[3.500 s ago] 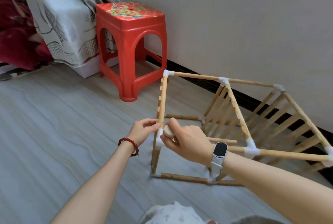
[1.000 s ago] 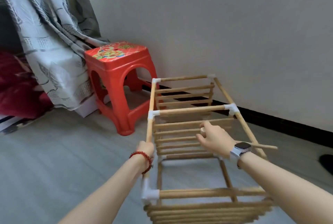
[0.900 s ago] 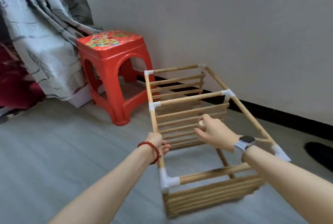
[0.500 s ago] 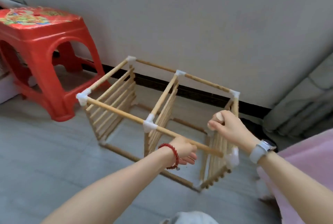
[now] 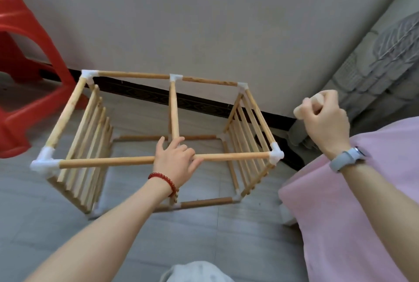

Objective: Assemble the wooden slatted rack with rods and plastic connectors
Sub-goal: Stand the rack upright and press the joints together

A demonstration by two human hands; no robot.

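Observation:
The wooden rack point(image 5: 106, 160) stands upright on the grey floor by the wall, a box frame of round rods joined by white plastic connectors point(image 5: 44, 162), with slatted panels at its left and right ends. My left hand point(image 5: 175, 159) grips the near top rod at its middle, where the cross rod point(image 5: 174, 109) meets it. My right hand point(image 5: 325, 120) is raised to the right of the rack, away from it, shut on a small pale wooden piece point(image 5: 316, 100) that sticks out of the fist.
A red plastic stool point(image 5: 25, 91) stands at the left, close to the rack. A grey wall with a black skirting point(image 5: 197, 102) runs behind. Pink fabric point(image 5: 353, 202) and a grey patterned cloth point(image 5: 381, 64) fill the right side.
The rack has been turned and set upright on the floor. My right hand has let go of the rack's right end and lifted away with the small wooden piece. My left hand stays on the near rod.

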